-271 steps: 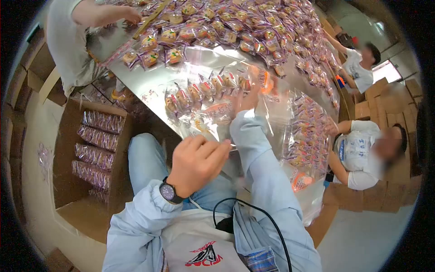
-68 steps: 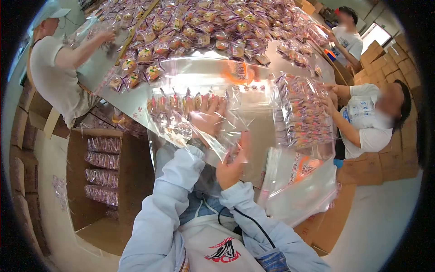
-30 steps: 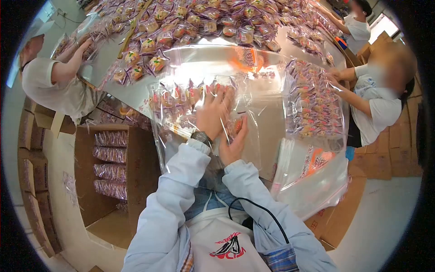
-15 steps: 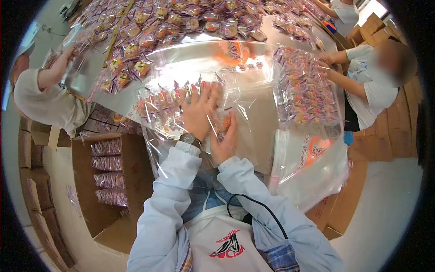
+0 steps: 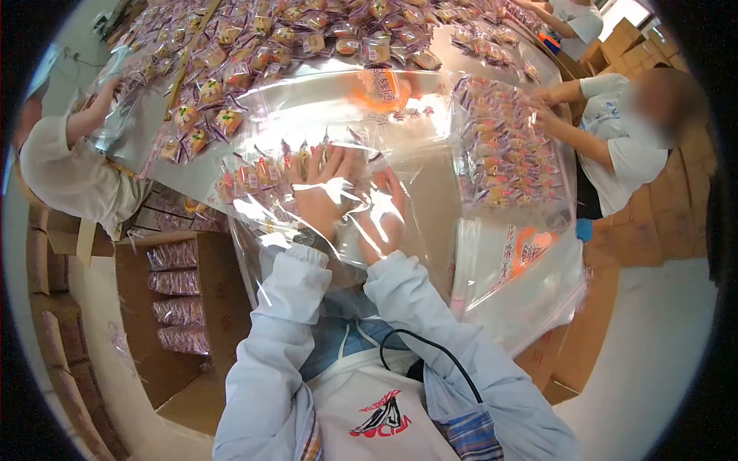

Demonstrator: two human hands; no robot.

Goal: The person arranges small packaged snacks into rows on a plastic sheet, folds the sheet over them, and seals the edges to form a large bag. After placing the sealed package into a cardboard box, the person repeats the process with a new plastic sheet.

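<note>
A large clear plastic bag (image 5: 419, 184) with an orange print lies on the table, its film stretched over both my hands. Inside it, individually wrapped pastries (image 5: 250, 178) stand in a row. My left hand (image 5: 319, 203), with a watch at the wrist, lies flat on this row, fingers spread. Beside it, at the row's right end, my right hand (image 5: 387, 215) curls around a wrapped pastry (image 5: 377, 165). Glare on the film partly hides its fingers and that pastry.
Loose wrapped pastries (image 5: 307, 38) cover the far table. At right are a filled bag (image 5: 507, 150), flat bags (image 5: 492, 269) and a co-worker's hands (image 5: 542, 111). An open carton (image 5: 223, 292) holding packed rows stands at lower left. Another person (image 5: 73, 161) works at left.
My right hand has moved up and forward with the wrapped pastry, to the right end of the row. My left hand stays spread on the row. The view has shifted slightly.
</note>
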